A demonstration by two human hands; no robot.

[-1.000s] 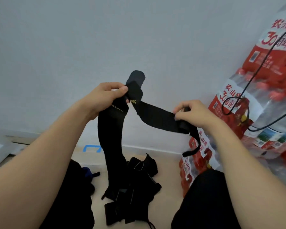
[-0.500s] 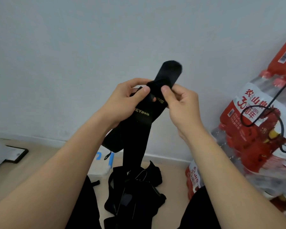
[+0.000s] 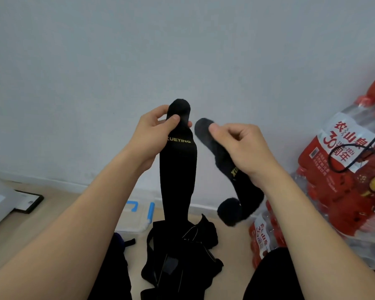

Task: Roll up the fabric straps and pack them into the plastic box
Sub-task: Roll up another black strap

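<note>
Hands together a moment ago have parted: left hand (image 3: 154,135) pinches one black strap (image 3: 178,169) upright, right hand (image 3: 240,146) grips a second strap (image 3: 230,169). More straps (image 3: 182,252) heap on the floor beside the blue-latched plastic box (image 3: 139,215), contents indiscernible.

place: home room | cues: wooden floor (image 3: 52,215); plain wall (image 3: 182,50); shrink-wrapped bottled-water packs (image 3: 344,169) stacked on floor

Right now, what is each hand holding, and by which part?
Left hand pinches one black strap near its rounded top end; right hand grips a second strap near its upper end.
</note>
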